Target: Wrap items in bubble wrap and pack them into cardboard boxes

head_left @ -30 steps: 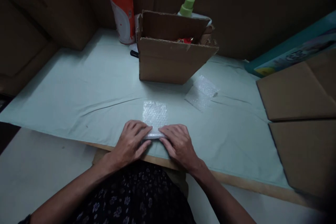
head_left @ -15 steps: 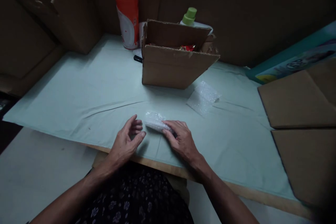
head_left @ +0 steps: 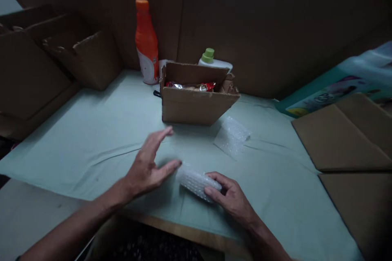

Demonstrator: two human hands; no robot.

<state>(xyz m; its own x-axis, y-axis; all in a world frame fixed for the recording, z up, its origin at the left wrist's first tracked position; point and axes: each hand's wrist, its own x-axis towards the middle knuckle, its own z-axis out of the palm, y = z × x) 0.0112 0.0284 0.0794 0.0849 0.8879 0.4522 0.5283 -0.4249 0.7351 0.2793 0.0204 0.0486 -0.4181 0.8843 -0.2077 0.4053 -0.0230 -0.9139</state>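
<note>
A small bundle rolled in bubble wrap [head_left: 196, 182] is gripped at its right end by my right hand [head_left: 231, 195], thumb on the near side and fingers on the far side. What lies inside the wrap cannot be made out. Beside the bundle's left end, my left hand [head_left: 150, 165] is spread, thumb and fingers wide apart, holding nothing. Its thumb tip comes close to the wrap; whether it touches is unclear. Beyond the hands stands an open cardboard box [head_left: 196, 106] with shiny red-and-silver packets [head_left: 205, 87] inside.
A loose bubble wrap sheet [head_left: 232, 136] lies right of the box. Behind stand an orange bottle [head_left: 146, 45] and a white bottle with a green cap [head_left: 208, 55]. Cardboard boxes [head_left: 88, 61] are at left; cardboard flaps [head_left: 339, 138] and a teal container [head_left: 333, 85] at right.
My view has tilted up, showing more of the box's contents. My left hand has spread its fingers wider. The bundle, still in my right hand, has shifted nearer and to the right.
</note>
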